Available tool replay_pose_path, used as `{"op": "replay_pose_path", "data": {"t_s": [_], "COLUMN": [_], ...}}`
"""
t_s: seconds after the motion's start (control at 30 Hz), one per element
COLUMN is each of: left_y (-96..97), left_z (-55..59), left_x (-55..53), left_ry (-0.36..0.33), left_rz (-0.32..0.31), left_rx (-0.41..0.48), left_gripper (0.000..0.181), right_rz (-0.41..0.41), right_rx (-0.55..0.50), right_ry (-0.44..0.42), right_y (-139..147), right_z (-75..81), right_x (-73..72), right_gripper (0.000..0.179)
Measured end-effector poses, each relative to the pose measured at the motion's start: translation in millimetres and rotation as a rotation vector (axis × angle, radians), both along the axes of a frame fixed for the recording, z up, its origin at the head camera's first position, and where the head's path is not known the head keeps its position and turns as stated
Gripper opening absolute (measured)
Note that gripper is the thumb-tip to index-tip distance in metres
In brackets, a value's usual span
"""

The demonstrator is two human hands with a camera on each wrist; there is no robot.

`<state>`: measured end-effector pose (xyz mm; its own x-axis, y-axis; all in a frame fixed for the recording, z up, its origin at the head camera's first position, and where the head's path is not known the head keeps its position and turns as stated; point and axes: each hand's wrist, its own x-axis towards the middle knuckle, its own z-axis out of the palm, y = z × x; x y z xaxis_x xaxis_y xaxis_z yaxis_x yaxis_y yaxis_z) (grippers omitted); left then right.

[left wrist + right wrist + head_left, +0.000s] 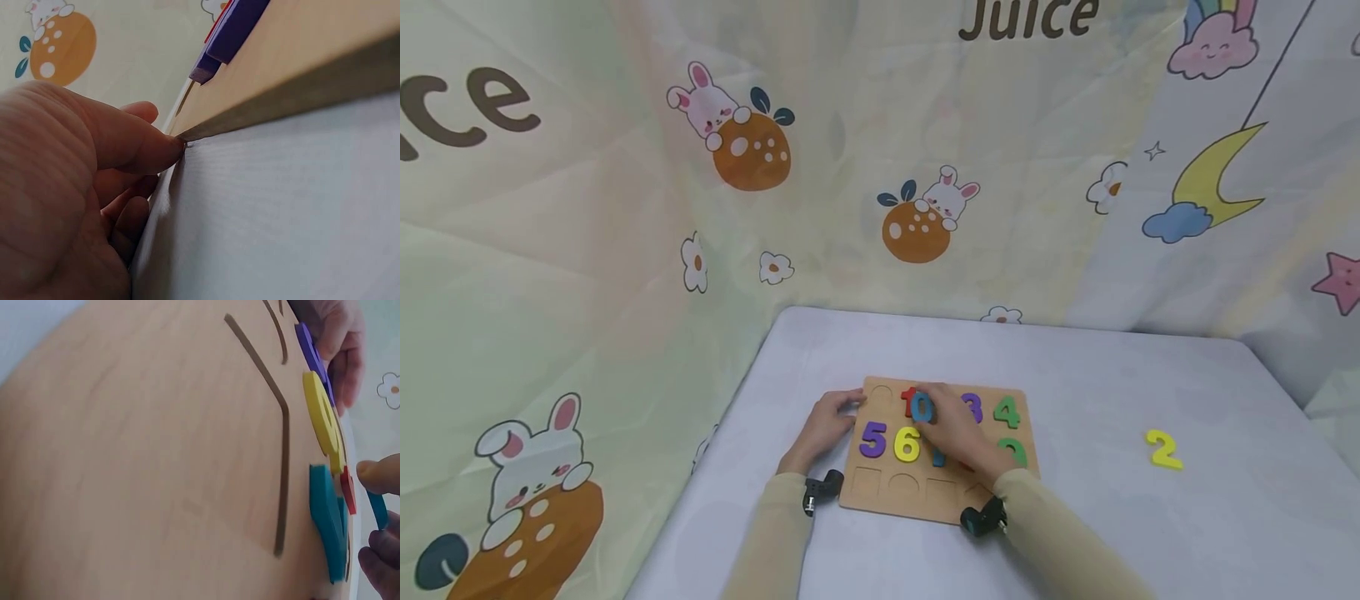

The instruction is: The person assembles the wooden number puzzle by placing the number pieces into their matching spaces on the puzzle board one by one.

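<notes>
A wooden number puzzle board [878, 498] lies on the table. My left hand [827, 423] holds its left edge near the far corner; in the left wrist view the thumb of this hand [75, 156] meets the board's edge, with the other fingers curled below. Between thumb and fingers, my right hand [958, 432] pinches a blue number 0 [922, 407] over the far row, beside a red 1 [908, 398]. The right wrist view shows the blue 0 [377, 509] raised off the board. Purple 5 [873, 439] and yellow 6 [907, 444] sit in the middle row. My right hand partly covers a blue 7 [938, 457].
A yellow 2 [1163, 450] lies alone on the white table [1097, 533], right of the board. Purple 3 [972, 407] and green 4 [1007, 412] are in the far row. Recesses show along the near row and at the far-left corner. A printed cloth hangs behind.
</notes>
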<state>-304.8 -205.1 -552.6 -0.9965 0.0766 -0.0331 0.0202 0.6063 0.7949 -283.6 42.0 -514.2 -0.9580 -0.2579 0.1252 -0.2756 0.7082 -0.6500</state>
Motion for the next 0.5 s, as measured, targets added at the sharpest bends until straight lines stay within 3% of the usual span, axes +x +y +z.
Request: {"op": "replay_pose_path", "data": {"t_s": [0.5], "left_y": [0.1], "left_z": [-1.0], "left_x": [1.0], "left_ry": [0.024], "left_rz": [-0.004], "left_rx": [-0.007], "left_gripper": [0.043], "right_rz": [-0.038], "right_rx": [0.024], "right_ry": [0.015], "right_y": [-23], "right_z": [-9.9], "right_x": [-9.5], "right_gripper": [0.064]}}
